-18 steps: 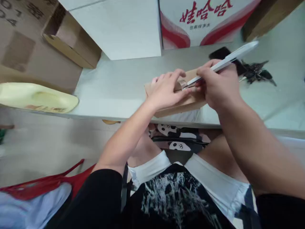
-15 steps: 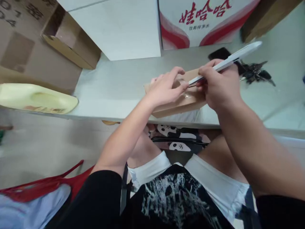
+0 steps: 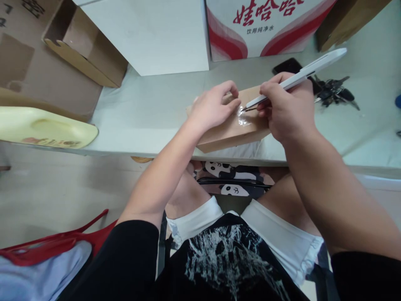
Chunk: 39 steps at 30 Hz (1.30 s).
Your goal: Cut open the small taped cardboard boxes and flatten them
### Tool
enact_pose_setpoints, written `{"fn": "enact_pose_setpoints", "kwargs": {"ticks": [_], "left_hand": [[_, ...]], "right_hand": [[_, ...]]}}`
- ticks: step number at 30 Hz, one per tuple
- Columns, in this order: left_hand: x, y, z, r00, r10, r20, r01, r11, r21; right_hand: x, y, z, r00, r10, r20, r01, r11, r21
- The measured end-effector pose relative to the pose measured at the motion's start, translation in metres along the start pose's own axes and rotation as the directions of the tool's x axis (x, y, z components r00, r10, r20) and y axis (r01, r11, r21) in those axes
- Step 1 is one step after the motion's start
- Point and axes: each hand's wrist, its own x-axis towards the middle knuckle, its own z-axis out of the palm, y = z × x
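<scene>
A small brown cardboard box (image 3: 225,133) lies near the table's front edge, with shiny clear tape (image 3: 242,119) on its top. My left hand (image 3: 213,104) rests on the box's left part and holds it; thumb and forefinger are bent close together, and the other fingers are partly hidden behind the hand. In my right hand (image 3: 290,106) is a long white pen-shaped tool (image 3: 313,67) with a thin dark tip, gripped like a pen. Its tip touches or nearly touches the tape beside my left thumb. I cannot tell the tool's exact kind.
Beyond my right hand lie a black phone (image 3: 286,66) and a bunch of keys (image 3: 336,92). A white box (image 3: 150,37) and a red-and-white carton (image 3: 257,44) stand at the back. At left are an open cardboard box (image 3: 90,46) and a pale yellow plastic item (image 3: 46,127).
My left hand has shifted slightly back from the tool's tip, so more tape shows. The tool's tip has moved slightly left along the tape. The whole view has shifted a little.
</scene>
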Motion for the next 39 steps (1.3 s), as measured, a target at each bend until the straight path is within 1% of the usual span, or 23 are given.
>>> {"fn": "enact_pose_setpoints", "kwargs": {"ticks": [5,9,11,14,16,18,21,24,26,28,30,32,36,39], "left_hand": [[0.007,-0.007,-0.005,1.000,-0.012,0.016,0.013,0.999,-0.053],[0.010,-0.012,-0.005,0.999,-0.019,0.050,0.021,0.999,-0.036],[0.011,-0.013,-0.004,0.999,0.005,0.048,-0.003,0.999,-0.038],[0.010,-0.014,-0.004,0.993,0.118,0.022,-0.116,0.990,-0.078],[0.007,-0.015,-0.006,0.972,0.232,0.038,-0.228,0.970,-0.089],[0.003,-0.016,-0.009,0.946,0.317,0.064,-0.311,0.947,-0.081],[-0.004,-0.017,-0.012,0.928,0.363,0.082,-0.361,0.932,-0.034],[-0.011,-0.014,-0.008,0.935,0.346,0.078,-0.350,0.935,0.054],[-0.014,-0.010,-0.003,0.951,0.305,0.053,-0.309,0.946,0.097],[-0.015,-0.004,0.002,0.967,0.254,0.028,-0.255,0.960,0.118],[-0.016,0.001,0.005,0.980,0.201,0.011,-0.200,0.972,0.125],[-0.017,0.004,0.007,0.986,0.167,0.002,-0.166,0.979,0.115],[-0.019,0.004,0.010,0.988,0.156,-0.006,-0.155,0.984,0.093],[-0.019,0.002,0.012,0.990,0.141,-0.016,-0.139,0.987,0.084]], "right_hand": [[-0.001,-0.004,0.000,1.000,0.015,0.014,-0.015,0.999,0.032],[-0.001,-0.007,0.002,0.999,0.022,0.027,-0.022,1.000,0.021],[-0.002,-0.007,0.002,0.999,0.019,0.032,-0.019,1.000,0.004],[-0.002,-0.006,0.002,1.000,0.009,-0.003,-0.009,1.000,0.028],[-0.002,-0.005,0.003,1.000,-0.003,-0.030,0.005,0.998,0.067],[-0.002,-0.004,0.002,0.999,-0.017,-0.041,0.021,0.997,0.079],[-0.002,-0.003,0.001,0.999,-0.028,-0.034,0.029,0.999,0.037],[-0.003,-0.002,-0.001,0.999,-0.039,0.012,0.040,0.999,-0.030],[-0.004,-0.003,-0.001,0.998,-0.038,0.042,0.041,0.997,-0.070],[-0.004,-0.003,0.000,0.999,-0.033,0.030,0.035,0.996,-0.086],[-0.005,-0.004,0.001,0.999,-0.039,-0.001,0.039,0.996,-0.079],[-0.005,-0.004,0.002,0.999,-0.053,-0.004,0.052,0.996,-0.077],[-0.003,-0.001,0.001,0.996,-0.061,0.058,0.069,0.989,-0.132],[-0.001,0.002,0.000,0.996,-0.052,0.077,0.064,0.985,-0.158]]}}
